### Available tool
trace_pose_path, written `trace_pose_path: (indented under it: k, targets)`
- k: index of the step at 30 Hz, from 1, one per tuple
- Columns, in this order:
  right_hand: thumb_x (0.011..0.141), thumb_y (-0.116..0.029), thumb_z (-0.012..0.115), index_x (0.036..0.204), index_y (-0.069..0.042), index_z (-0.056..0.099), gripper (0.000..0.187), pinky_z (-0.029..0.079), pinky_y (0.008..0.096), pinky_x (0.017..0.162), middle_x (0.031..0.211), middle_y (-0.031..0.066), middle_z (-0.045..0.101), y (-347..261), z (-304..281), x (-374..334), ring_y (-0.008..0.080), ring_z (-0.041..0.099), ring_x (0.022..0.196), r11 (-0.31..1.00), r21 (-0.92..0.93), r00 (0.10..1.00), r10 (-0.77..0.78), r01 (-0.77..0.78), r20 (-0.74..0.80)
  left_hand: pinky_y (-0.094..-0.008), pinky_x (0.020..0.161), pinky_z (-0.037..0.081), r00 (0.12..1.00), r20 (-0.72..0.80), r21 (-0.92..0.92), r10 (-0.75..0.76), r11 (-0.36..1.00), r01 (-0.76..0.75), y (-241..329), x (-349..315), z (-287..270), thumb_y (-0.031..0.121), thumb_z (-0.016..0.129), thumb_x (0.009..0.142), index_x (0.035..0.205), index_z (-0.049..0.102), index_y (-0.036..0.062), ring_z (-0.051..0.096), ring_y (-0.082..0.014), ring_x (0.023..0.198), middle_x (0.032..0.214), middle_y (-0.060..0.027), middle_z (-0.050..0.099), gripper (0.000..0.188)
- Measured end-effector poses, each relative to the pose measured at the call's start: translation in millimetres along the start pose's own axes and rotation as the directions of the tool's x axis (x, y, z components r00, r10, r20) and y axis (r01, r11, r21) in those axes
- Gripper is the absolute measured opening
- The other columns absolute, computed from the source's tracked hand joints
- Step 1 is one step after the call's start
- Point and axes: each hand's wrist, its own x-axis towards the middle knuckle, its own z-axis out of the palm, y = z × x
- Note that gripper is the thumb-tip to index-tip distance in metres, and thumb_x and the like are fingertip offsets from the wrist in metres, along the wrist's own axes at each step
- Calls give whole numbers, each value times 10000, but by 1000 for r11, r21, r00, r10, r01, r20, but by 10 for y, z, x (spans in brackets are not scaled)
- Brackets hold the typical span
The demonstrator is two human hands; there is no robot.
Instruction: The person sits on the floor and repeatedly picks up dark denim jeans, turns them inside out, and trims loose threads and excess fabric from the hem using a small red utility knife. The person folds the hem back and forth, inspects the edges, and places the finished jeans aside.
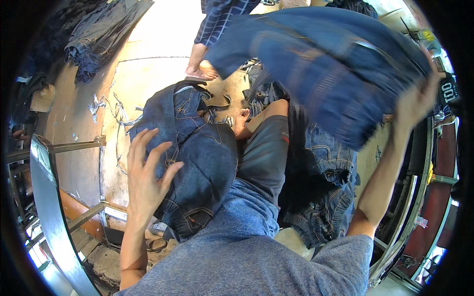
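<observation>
My right hand [418,102] is raised at the far right, its fingers closed on the edge of a pair of dark blue jeans [321,64]. Those jeans are spread through the air and smeared by motion. A second pair of dark jeans [202,153] lies bunched across my left thigh, with orange stitching showing. Just over its left side, my left hand [152,170] hovers with fingers spread, holding nothing. Whether its fingertips touch the cloth I cannot tell.
Several folded jeans [328,197] are piled at my right side. More denim [101,37] lies at the far left. Another person's bare foot [201,71] stands ahead on the pale floor, near cloth strips [121,111]. A metal-edged frame [52,197] rises at left.
</observation>
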Motion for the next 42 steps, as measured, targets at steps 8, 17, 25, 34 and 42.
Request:
trace_pose_path:
  k: [8, 17, 25, 34, 42]
  targets:
    - [1102, -341, 554, 1415, -4, 671, 475, 505, 490, 1162, 1429, 204, 698, 954, -2006, -858, 342, 673, 1313, 953, -124, 961, 276, -275, -5, -543, 1198, 462, 988, 97, -52, -118, 991, 124, -650, -621, 144, 190, 934, 838, 1253, 742, 69, 543, -427, 1459, 1492, -163, 626, 473]
    - [1175, -451, 467, 1535, -98, 668, 543, 311, 513, 1335, 1709, 200, 500, 213, -1747, -2643, 361, 413, 1624, 746, -420, 132, 554, -517, 822, -532, 1238, 450, 840, 541, -219, -32, 959, 178, -1004, -797, -161, 452, 999, 707, 1465, 668, 78, 522, -435, 1512, 1647, -186, 535, 908]
    - [1161, -256, 590, 1259, -56, 796, 303, 457, 507, 1210, 1449, 146, 725, -221, -910, -2130, 371, 610, 1420, 906, -377, 634, 408, -193, 657, -500, 1299, 391, 791, 608, -230, 64, 968, 99, -1140, -961, -215, 279, 940, 812, 1596, 612, 174, 445, -420, 1588, 1784, -168, 382, 856]
    - [937, -457, 853, 1350, -47, 721, 596, 552, 504, 1068, 1325, 183, 739, -2759, 425, -1537, 400, 672, 1290, 529, 465, 445, -174, -710, 878, -392, 756, 628, 978, 205, -55, 25, 998, -13, -457, -568, -149, 78, 835, 891, 1126, 736, 72, 773, -301, 893, 983, -73, 754, 255]
    - [1044, -53, 648, 1516, 3, 603, 477, 547, 345, 1056, 1353, 180, 740, -2684, 560, -1483, 193, 706, 1222, 370, 92, -25, -298, -924, 954, -373, 631, 590, 941, 175, 101, 290, 945, -310, 198, 259, -69, 246, 798, 968, 1133, 741, 86, 755, -239, 773, 898, -54, 739, 237]
